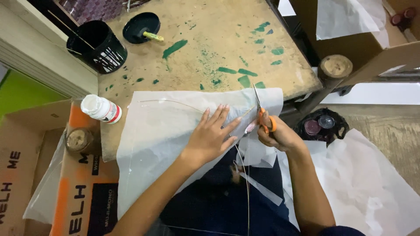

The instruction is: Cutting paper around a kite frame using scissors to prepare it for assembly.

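A large sheet of thin white paper [162, 131] lies over the near edge of a paint-stained wooden table [218, 48]. My left hand [212, 133] presses flat on the paper with fingers spread. My right hand [278, 135] grips orange-handled scissors [261, 114], blades pointing away from me and cutting into the paper near its right edge. A thin bent wire [175, 102] runs under the paper and down past my lap. Cut paper strips [262, 188] hang over my dark trousers.
A white glue bottle [102, 109] lies at the table's left edge. A black pot with a stick [97, 46] and a black lid [141, 27] sit at the back. Cardboard boxes [83, 192] stand left. More white paper [363, 183] covers the floor right, beside a black bag of jars [321, 124].
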